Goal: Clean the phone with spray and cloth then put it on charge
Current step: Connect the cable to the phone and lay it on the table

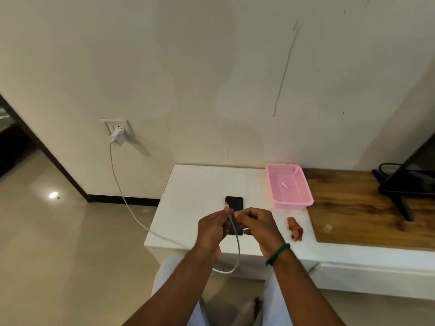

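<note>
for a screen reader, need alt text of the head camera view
A left hand and right hand pinch a thin white charging cable above a flat black phone lying on a white table top. The cable runs left to a white charger block in a wall socket. A pink plastic basket and crumpled orange cloth sit to the right.

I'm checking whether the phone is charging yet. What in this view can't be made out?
Head view:
- phone: lower end and port hidden behind the left hand and right hand.
- charging cable: plug tip covered by the left hand's fingers; whether the right hand pinches it is unclear.
- small white item in the pink basket: too small to identify.
</note>
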`<state>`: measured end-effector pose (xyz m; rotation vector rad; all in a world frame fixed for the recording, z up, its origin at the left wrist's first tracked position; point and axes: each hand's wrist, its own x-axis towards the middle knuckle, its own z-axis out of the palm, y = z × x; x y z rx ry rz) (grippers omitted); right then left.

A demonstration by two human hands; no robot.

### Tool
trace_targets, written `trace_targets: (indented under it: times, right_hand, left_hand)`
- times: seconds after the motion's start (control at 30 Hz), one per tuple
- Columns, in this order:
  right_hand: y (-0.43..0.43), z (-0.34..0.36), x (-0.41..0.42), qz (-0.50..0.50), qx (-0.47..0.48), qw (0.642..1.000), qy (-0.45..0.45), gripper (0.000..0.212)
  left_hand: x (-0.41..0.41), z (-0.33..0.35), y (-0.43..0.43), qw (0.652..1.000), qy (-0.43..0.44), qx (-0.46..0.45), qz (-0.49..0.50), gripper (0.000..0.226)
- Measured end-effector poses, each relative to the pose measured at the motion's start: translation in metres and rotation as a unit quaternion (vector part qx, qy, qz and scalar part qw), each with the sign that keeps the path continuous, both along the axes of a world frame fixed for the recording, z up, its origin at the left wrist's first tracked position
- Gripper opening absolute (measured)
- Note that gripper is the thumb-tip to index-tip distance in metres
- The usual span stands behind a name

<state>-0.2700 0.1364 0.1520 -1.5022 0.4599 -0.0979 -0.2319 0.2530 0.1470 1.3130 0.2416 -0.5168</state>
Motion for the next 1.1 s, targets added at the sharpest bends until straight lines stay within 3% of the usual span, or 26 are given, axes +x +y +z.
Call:
trace_targets:
  times: [0.1,0.3,0.53,0.7,0.77,0.83,0.9,1.0,1.1]
  right_hand:
    - [0.000,-0.023,0.004,0.021,0.019,0.999,0.039,0.013]
    - [-0.002,-0.067,0.018,-0.048,0.048,0.994,0.091,0.015]
    - [-0.012,-0.119,0.052,-0.146,-0.088,0.967,0.190,0.008]
    - [-0.019,-0.142,0.080,-0.165,-0.175,0.946,0.217,0.019]
    - [-0.019,-0.150,0.089,-0.160,-0.193,0.941,0.228,0.015]
    - [-0.020,-0.157,0.096,-0.157,-0.205,0.936,0.240,0.025]
    - [-0.022,-0.160,0.100,-0.142,-0.218,0.934,0.246,0.015]
    - [-0.026,-0.170,0.106,-0.150,-0.227,0.929,0.252,0.043]
    - [-0.025,-0.173,0.111,-0.150,-0.216,0.930,0.255,0.032]
  left_hand:
    - [0.005,-0.016,-0.008,1.000,0.018,0.025,-0.002,0.019]
    - [0.023,-0.052,-0.026,0.994,0.048,0.086,-0.052,0.022]
    - [0.081,-0.105,-0.031,0.980,0.064,0.190,-0.014,0.017]
    - [0.117,-0.135,-0.044,0.964,0.080,0.253,-0.026,0.031]
    - [0.126,-0.143,-0.050,0.963,0.096,0.251,-0.030,0.043]
    - [0.134,-0.151,-0.053,0.964,0.105,0.243,-0.034,0.050]
    - [0.139,-0.157,-0.055,0.963,0.105,0.247,-0.033,0.046]
    - [0.145,-0.162,-0.061,0.953,0.086,0.288,-0.027,0.047]
    - [0.148,-0.164,-0.066,0.940,0.074,0.332,-0.038,0.051]
